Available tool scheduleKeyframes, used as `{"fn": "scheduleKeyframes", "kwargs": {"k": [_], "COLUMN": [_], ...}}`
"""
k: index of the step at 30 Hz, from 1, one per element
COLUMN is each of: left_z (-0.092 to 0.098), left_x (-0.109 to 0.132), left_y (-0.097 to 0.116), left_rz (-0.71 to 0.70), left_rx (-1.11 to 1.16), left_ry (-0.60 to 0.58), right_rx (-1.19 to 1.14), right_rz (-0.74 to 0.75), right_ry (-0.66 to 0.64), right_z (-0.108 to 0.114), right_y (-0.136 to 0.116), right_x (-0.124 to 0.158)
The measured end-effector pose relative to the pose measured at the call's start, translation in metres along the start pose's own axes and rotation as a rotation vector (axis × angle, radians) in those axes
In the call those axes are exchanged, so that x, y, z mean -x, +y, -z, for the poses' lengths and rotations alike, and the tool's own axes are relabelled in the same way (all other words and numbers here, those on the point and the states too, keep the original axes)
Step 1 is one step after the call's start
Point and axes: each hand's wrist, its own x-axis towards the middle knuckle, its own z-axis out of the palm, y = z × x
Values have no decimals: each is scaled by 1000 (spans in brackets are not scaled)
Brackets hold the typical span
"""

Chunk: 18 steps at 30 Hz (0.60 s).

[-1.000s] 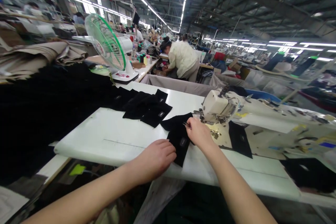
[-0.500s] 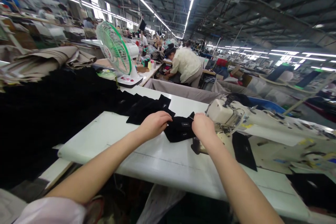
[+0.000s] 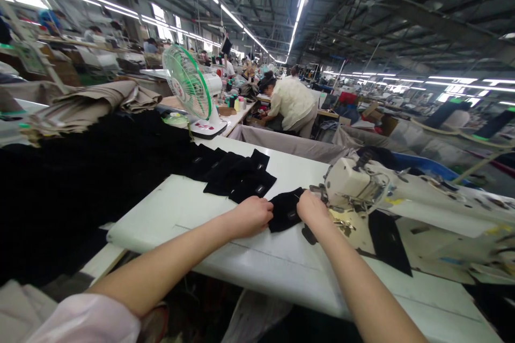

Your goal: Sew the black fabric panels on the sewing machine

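A small black fabric piece (image 3: pixel 284 213) with a small label is stretched between my hands over the pale sewing table (image 3: pixel 193 220). My left hand (image 3: pixel 252 216) pinches its left edge. On its upper right corner my right hand (image 3: pixel 314 209) is closed, and a thin light glint shows at those fingertips, too small to name. Just beyond my left hand, several similar labelled black pieces (image 3: pixel 235 170) lie overlapping in a row. The sewing machine (image 3: pixel 346 182) stands right beside my right hand.
A large black fabric heap (image 3: pixel 96 177) fills the left side, with folded beige cloth (image 3: pixel 92 99) behind. A green-rimmed fan (image 3: pixel 189 86) stands past the table. Another black piece (image 3: pixel 388 241) lies by the machine's base. A co-worker (image 3: pixel 295 102) bends over farther back.
My left hand has moved down and off the row, showing a labelled piece there. The held cloth shows one label now, two before. The view has shifted slightly.
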Motion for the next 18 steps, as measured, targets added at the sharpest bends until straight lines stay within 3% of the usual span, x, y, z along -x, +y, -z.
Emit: {"fn": "scheduleKeyframes", "kwargs": {"k": [6, 10, 14, 18], "left_z": [-9, 2, 19, 21], "left_x": [17, 38, 47, 47], "left_y": [15, 17, 3, -20], "left_rz": [-20, 66, 250, 444], "left_rx": [-134, -166, -201, -179], "left_ry": [64, 170, 294, 179], "right_rx": [23, -28, -95, -141], "right_rz": [16, 105, 194, 250], "right_ry": [67, 107, 137, 90], "right_z": [9, 30, 44, 36], "right_y": [0, -2, -25, -58], "right_x": [20, 22, -7, -47]}}
